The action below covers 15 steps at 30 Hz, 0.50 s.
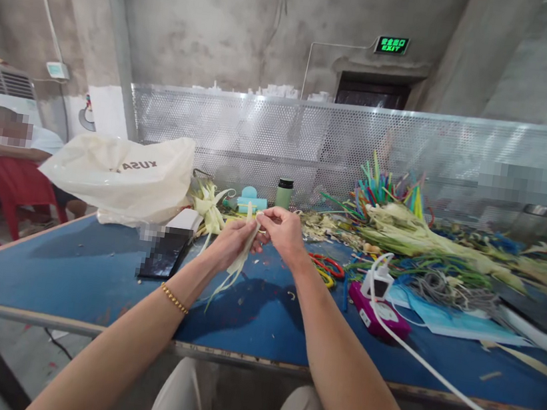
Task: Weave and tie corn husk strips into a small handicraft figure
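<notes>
Above the middle of the blue table (93,275), my left hand (234,243) is closed on a pale green husk strip (240,262), whose thin ends hang down below the fingers. My right hand (283,232) meets it at the strip's upper part, thumb and forefinger pinched together on the husk. A short tip of the strip sticks up between the hands. Behind them stands a green bottle (283,194) with a black lid. A bundle of pale husks (210,207) lies just left of my hands.
A white plastic bag (121,171) and a dark phone (163,254) are at the left. Husks (415,234), coloured cords (326,268) and a purple power strip (377,313) with a white cable lie right. A perforated metal screen (243,127) stands behind. A person sits far left.
</notes>
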Each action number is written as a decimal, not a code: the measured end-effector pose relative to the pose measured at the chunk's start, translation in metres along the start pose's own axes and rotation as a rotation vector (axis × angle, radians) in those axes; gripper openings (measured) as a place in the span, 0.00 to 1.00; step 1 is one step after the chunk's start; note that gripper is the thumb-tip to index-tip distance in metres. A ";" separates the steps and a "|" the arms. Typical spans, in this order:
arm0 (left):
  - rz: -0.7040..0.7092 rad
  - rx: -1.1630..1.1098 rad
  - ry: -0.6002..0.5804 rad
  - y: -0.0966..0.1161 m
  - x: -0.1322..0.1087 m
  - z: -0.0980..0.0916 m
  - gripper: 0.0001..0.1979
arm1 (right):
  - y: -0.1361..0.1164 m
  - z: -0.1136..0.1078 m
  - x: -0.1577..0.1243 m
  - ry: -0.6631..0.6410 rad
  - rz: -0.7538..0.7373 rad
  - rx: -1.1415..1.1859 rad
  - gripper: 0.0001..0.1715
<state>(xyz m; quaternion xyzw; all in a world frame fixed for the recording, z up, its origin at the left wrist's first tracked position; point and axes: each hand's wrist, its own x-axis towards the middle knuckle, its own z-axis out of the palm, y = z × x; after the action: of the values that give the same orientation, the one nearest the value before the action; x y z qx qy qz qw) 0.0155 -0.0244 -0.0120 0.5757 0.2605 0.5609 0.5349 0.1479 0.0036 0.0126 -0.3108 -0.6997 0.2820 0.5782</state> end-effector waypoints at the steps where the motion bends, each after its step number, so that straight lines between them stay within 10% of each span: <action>1: -0.013 -0.007 -0.017 0.000 0.000 0.000 0.19 | -0.002 0.000 -0.001 -0.001 0.001 -0.006 0.14; 15: -0.046 0.126 -0.141 0.002 -0.006 0.001 0.18 | -0.002 -0.001 0.000 0.007 0.064 0.090 0.16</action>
<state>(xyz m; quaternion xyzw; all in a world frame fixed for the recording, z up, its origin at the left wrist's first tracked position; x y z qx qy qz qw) 0.0144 -0.0304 -0.0118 0.6402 0.2703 0.4888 0.5274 0.1490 0.0021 0.0144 -0.3075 -0.6739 0.3304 0.5848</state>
